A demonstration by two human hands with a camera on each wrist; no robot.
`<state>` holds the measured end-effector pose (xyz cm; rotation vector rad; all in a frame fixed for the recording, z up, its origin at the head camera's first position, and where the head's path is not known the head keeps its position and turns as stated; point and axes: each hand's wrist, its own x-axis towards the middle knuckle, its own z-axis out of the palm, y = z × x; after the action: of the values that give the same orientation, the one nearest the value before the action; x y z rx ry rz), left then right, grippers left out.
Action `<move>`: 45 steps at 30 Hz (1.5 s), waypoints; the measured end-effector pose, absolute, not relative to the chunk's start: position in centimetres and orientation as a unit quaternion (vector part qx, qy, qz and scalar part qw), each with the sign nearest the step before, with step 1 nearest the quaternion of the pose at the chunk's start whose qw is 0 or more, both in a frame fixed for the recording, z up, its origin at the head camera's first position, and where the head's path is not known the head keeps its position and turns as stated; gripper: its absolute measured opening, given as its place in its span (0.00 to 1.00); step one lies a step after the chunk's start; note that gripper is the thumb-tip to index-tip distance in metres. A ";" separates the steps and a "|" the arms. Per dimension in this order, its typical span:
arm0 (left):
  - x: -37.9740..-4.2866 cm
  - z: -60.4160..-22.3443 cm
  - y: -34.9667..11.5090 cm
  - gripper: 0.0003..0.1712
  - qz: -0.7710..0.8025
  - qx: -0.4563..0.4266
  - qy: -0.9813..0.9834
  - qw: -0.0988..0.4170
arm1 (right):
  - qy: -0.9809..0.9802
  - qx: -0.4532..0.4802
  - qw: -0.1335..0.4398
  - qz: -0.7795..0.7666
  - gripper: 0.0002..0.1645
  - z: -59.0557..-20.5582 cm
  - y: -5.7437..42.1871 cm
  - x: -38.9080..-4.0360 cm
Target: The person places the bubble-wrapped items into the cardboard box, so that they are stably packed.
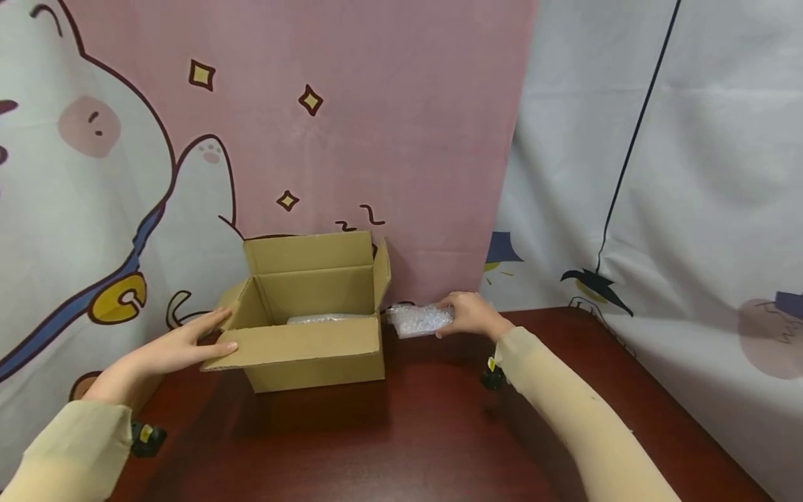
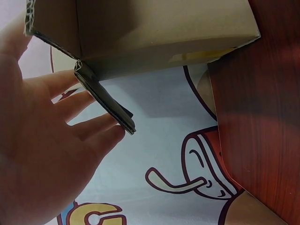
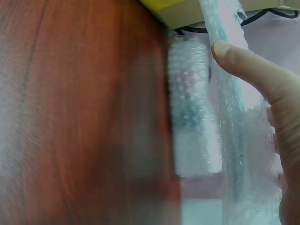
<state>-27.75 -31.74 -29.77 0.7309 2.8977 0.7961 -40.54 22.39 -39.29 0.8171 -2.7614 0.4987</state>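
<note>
An open cardboard box [image 1: 320,373] stands on the table with its flaps spread. My left hand [image 1: 172,348] is at its left side, fingers extended along the outside of the side flap [image 2: 105,101] and thumb resting on the front flap [image 1: 301,343]. To the right of the box, my right hand [image 1: 470,314] grips a flat bubble-wrapped package [image 3: 234,117], thumb on the near face and fingers mostly hidden behind. A second bubble-wrapped package [image 3: 192,108] lies close beside it on the table. Inside the box, some clear bubble wrap [image 1: 326,318] shows above the front flap.
The dark red wooden table [image 1: 439,432] runs back to a printed cloth [image 1: 439,174] hanging behind the box. Another pale cloth [image 1: 721,244] borders the right side. A small black device sits at each wrist.
</note>
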 end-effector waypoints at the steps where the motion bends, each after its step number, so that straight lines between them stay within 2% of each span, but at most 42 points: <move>1: -27.8 -29.7 -31.7 0.48 0.257 0.237 0.937 0.024 | -0.938 0.279 0.110 0.171 0.36 -38.9 22.6 -40.5; 17: -28.1 -29.8 -31.8 0.48 0.261 0.241 0.934 0.027 | -0.938 0.278 0.108 0.177 0.34 -34.3 24.4 -39.5; 45: -28.5 -30.2 -32.0 0.49 0.264 0.254 0.930 0.016 | -0.942 0.254 0.101 0.193 0.36 -30.2 26.0 -38.9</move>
<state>-28.53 -31.99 -30.21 0.7896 2.8925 0.8224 -38.85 25.98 -30.18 0.7506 -2.7845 0.5695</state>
